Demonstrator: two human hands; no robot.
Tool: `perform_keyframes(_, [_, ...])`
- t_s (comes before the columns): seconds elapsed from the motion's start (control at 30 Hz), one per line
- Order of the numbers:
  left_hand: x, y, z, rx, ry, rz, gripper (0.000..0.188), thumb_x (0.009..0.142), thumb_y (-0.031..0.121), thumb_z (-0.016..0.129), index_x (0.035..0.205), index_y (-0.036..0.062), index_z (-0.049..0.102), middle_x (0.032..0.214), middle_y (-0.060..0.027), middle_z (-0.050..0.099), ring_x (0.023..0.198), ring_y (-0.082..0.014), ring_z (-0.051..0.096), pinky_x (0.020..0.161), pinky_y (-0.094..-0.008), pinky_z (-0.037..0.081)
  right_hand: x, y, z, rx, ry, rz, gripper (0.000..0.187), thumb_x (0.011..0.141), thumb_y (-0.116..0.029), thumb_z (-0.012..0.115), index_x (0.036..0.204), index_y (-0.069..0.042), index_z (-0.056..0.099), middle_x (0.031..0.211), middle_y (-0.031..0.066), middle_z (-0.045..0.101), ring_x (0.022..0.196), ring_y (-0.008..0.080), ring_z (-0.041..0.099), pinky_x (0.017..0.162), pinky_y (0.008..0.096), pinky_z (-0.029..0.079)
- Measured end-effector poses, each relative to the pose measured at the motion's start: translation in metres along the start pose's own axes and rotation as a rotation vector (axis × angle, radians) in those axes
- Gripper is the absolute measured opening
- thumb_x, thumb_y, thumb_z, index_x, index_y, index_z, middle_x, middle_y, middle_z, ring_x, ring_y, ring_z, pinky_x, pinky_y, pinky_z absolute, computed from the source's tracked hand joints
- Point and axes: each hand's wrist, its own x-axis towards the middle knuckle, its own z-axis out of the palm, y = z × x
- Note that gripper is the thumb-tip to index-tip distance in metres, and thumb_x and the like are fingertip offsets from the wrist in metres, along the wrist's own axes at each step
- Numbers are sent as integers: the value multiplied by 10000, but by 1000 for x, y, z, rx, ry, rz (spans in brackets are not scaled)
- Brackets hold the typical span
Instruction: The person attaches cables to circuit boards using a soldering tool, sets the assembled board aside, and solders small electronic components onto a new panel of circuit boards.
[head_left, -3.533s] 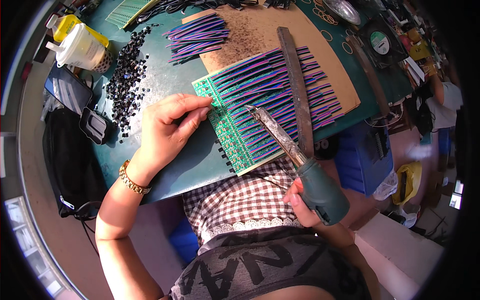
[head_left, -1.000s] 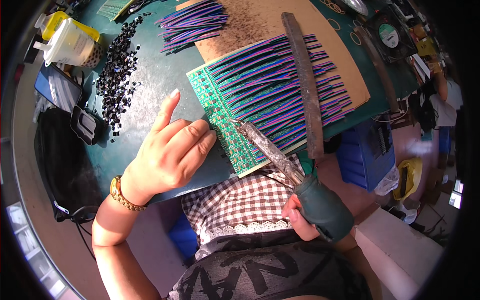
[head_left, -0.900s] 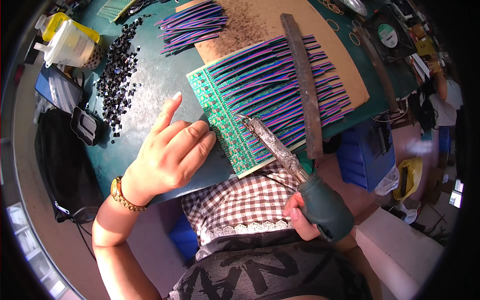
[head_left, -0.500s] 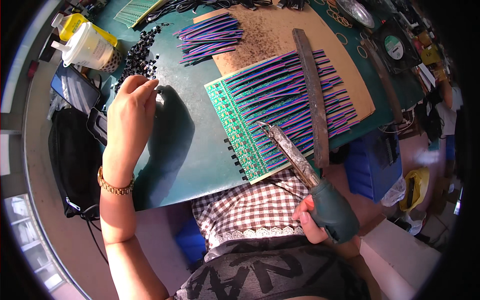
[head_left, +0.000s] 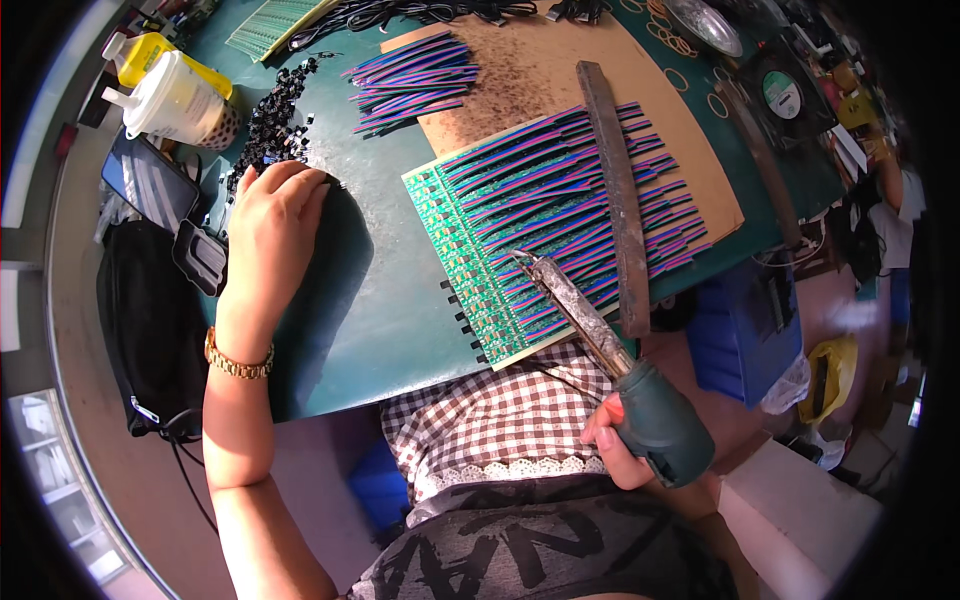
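My left hand point(head_left: 268, 235), a gold-coloured bracelet point(head_left: 238, 355) on its wrist, is lowered at the near end of a pile of tiny black connectors point(head_left: 275, 115). Its fingers are curled together; their tips, and anything in them, are hidden. My right hand point(head_left: 618, 450) grips the dark green handle of a soldering iron point(head_left: 580, 310). The iron's tip is over a green circuit-board panel point(head_left: 465, 255). Rows of blue, red and black wires point(head_left: 545, 185) run rightward from the panel. Several black connectors point(head_left: 465, 330) stick out along its left edge, near the front.
A dark metal bar point(head_left: 617, 190) lies across the wires. Behind are a loose wire bundle point(head_left: 410, 85) and brown board point(head_left: 530, 70). At left are a lidded cup point(head_left: 175, 105), a phone point(head_left: 150, 180) and an open black case point(head_left: 200, 255). A fan point(head_left: 785, 92) is at right.
My left hand has turned and lowered toward the near end of the connector pile, its fingertips now out of sight. The right hand and soldering iron have barely moved.
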Motion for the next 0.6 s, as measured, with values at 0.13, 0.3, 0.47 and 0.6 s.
perform_keyframes(0.13, [-3, 5, 3, -104, -5, -89, 127, 791, 40, 662, 916, 13, 666, 942, -99, 638, 854, -295, 606, 829, -368, 471, 1, -4, -1, -146, -30, 13, 367, 854, 47, 499, 1205, 39, 392, 778, 112, 538, 647, 161, 569, 624, 315, 524])
perform_keyframes(0.3, [-2, 10, 3, -192, 9, -84, 167, 783, 24, 668, 949, 7, 675, 963, -109, 633, 876, -296, 597, 800, -368, 473, 3, -2, -2, 75, -28, 47, 367, 854, 45, 496, 1205, 21, 393, 789, 108, 535, 661, 157, 568, 631, 314, 524])
perform_keyframes(0.47, [0, 10, 6, -227, -12, -63, 130, 767, 9, 665, 897, 14, 660, 922, -93, 632, 851, -288, 596, 813, -364, 459, 4, -5, -6, -248, -124, 71, 366, 853, 40, 500, 1203, 5, 399, 802, 99, 532, 672, 158, 568, 641, 313, 523])
perform_keyframes(0.6, [-1, 14, 6, -99, 12, 15, 129, 759, -29, 642, 866, 39, 615, 876, -72, 623, 825, -269, 607, 855, -384, 474, 7, -4, -1, -137, -65, 85, 374, 842, 47, 499, 1200, 5, 401, 793, 98, 535, 675, 159, 569, 645, 317, 523])
